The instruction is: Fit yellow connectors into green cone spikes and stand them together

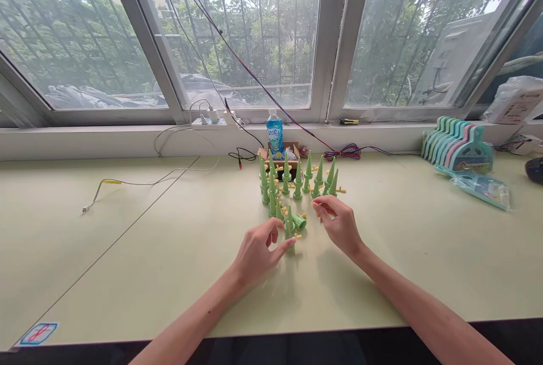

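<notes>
Green cone-shaped watering spikes (298,181) with small yellow valves stand in a cluster at mid-table, several of them upright. My left hand (261,246) is at the near end of the cluster, its thumb across an upright watering spike (290,247) and its curled fingers beside the cone. Just beyond, another green piece (299,222) lies on its side, its ribbed round end showing. My right hand (339,223) hovers right of the cluster, thumb and fingertips pinched together. Whatever the pinch may hold is too small to make out.
Behind the spikes are a small cardboard box (292,170) and a blue bottle (275,137). Coiled cables (343,152) run along the window wall. To the right stand pastel hanger-like plastic pieces (460,147), with a wrapped one (479,188) in front. A white cable (139,185) crosses the left side.
</notes>
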Motion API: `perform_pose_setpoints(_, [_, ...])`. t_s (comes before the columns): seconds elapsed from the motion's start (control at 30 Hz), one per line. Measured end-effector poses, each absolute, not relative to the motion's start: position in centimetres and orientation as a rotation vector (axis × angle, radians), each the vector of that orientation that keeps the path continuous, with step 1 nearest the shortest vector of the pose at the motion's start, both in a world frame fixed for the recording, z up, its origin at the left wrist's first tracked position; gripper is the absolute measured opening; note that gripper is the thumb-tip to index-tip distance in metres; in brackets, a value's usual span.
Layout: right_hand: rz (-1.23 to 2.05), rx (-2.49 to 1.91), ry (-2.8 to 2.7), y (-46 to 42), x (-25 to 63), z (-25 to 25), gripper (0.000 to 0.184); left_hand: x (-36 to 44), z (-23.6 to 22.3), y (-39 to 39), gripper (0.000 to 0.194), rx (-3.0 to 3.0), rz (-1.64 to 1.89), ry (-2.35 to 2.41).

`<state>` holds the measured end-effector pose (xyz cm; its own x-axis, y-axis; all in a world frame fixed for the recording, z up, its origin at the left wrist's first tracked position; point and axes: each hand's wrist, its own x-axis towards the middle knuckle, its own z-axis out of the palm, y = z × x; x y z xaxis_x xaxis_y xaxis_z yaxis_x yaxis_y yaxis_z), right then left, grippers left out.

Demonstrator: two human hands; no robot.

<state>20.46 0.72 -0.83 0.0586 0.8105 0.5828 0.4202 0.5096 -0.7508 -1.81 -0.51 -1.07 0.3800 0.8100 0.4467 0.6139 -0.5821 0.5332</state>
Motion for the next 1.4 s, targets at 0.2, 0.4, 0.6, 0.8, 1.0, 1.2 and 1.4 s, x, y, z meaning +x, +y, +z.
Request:
perform_pose_setpoints(0.2, [0.43,-1.099,-1.589,0.6,20.4,-0.8,0.02,-1.3,-1.1,-0.4,0.016,2.336,0.843,1.212])
perform_pose_setpoints(0.4, [0.451,-1.051,-1.667,0.5,20.4,-0.9,0.024,-1.2,-1.0,-0.4,0.023,2.244,0.868,1.123])
perform_pose_setpoints(0.6, [0.536,-0.989,-1.693,0.3,20.3,-0.8,0.021,-1.3,-0.3,-0.5,0.025,1.89,0.954,1.028])
perform_pose_setpoints(0.8, [0.629,-0.913,-1.709,0.1,20.0,-0.9,0.022,-1.3,0.2,-0.6,0.026,1.713,1.001,0.978])
perform_pose_setpoints(1.0, [0.63,-0.876,-1.77,-0.1,19.9,-0.7,0.024,-1.2,0.4,-0.6,0.027,1.665,1.002,0.978])
perform_pose_setpoints(1.2, [0.636,-0.856,-1.794,-0.3,19.7,-0.7,0.022,-1.2,0.4,-0.6,0.03,1.653,0.989,0.981])
perform_pose_setpoints(1.4, [0.656,-0.827,-1.832,-0.2,19.4,-1.1,0.021,-1.2,0.3,-0.6,0.029,1.673,0.985,0.973])
